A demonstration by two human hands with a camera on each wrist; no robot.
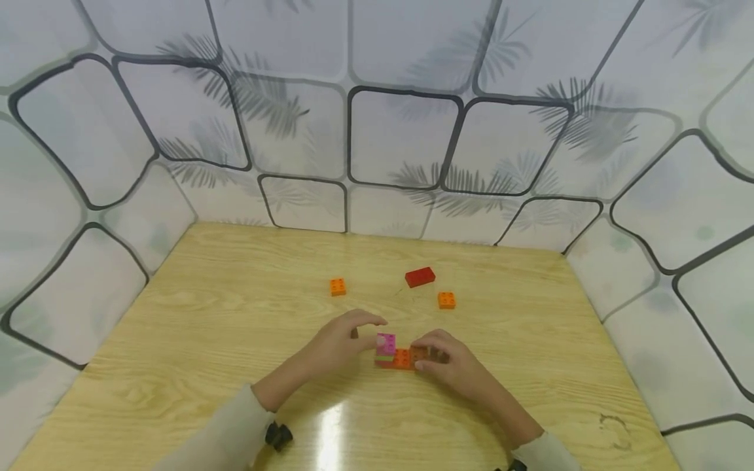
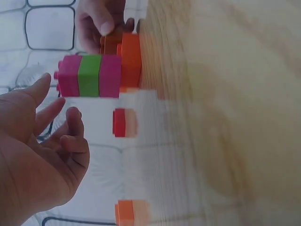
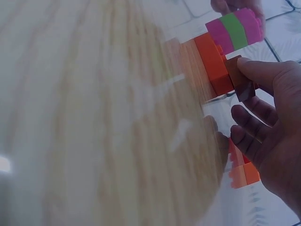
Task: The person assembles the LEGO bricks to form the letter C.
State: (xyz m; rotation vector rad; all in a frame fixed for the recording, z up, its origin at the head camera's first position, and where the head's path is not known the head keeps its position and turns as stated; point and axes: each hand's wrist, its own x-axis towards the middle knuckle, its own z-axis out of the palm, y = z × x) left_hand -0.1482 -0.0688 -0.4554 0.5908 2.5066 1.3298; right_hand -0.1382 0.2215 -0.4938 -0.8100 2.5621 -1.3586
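Observation:
A long orange-red toy brick [image 1: 402,359] lies on the table. On its left end stands a stack of pink and green bricks [image 2: 89,76], pink above and below a green one. At its right end a brown brick [image 3: 241,77] is pinched between the thumb and fingers of my right hand [image 1: 456,367]; whether it is fully pressed on cannot be told. My left hand [image 1: 343,341] is beside the pink stack, fingers spread and loosely bent. In the left wrist view that hand holds nothing, and its fingertips are a little apart from the stack.
Farther back on the wooden table [image 1: 247,294] lie a red brick [image 1: 420,277] and two small orange bricks, one at left [image 1: 338,286] and one at right [image 1: 446,300]. Patterned wall covering [image 1: 406,137] rises behind the table and along both sides.

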